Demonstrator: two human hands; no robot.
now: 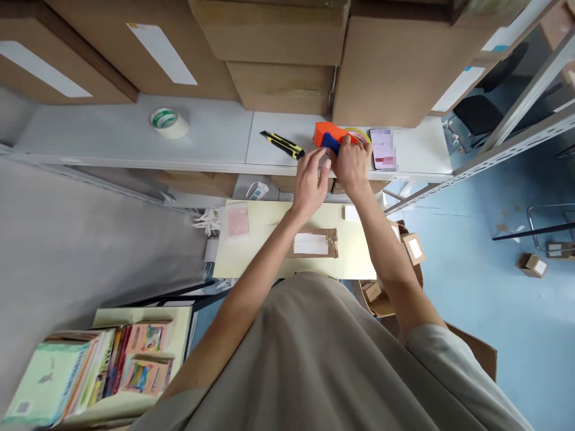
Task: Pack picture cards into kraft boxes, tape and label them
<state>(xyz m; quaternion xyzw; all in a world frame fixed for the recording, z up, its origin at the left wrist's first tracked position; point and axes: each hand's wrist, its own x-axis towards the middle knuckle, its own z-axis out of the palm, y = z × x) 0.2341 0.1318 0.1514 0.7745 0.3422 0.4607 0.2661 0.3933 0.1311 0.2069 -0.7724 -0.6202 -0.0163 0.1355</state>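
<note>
An orange and blue tape dispenser (330, 136) with a yellowish roll lies on the grey shelf (215, 129). My right hand (353, 161) is closed on the dispenser, covering part of it. Just left of it, my left hand (309, 182) reaches up to the shelf's front edge, thumb apart from the fingers, seemingly holding nothing. Its fingertips come close to the dispenser; whether they touch it I cannot tell. Beside them lies a black and yellow utility knife (283, 145). To the right of my right hand is a phone (383, 149) with a lit screen.
A tape roll (169, 123) sits further left on the shelf, with large cardboard boxes (283, 87) behind. Below, a pale yellow table (265, 263) bears a small taped box (314, 243) and a pink packet (237, 220). Books (90, 365) stand lower left; an open carton (381, 306) is lower right.
</note>
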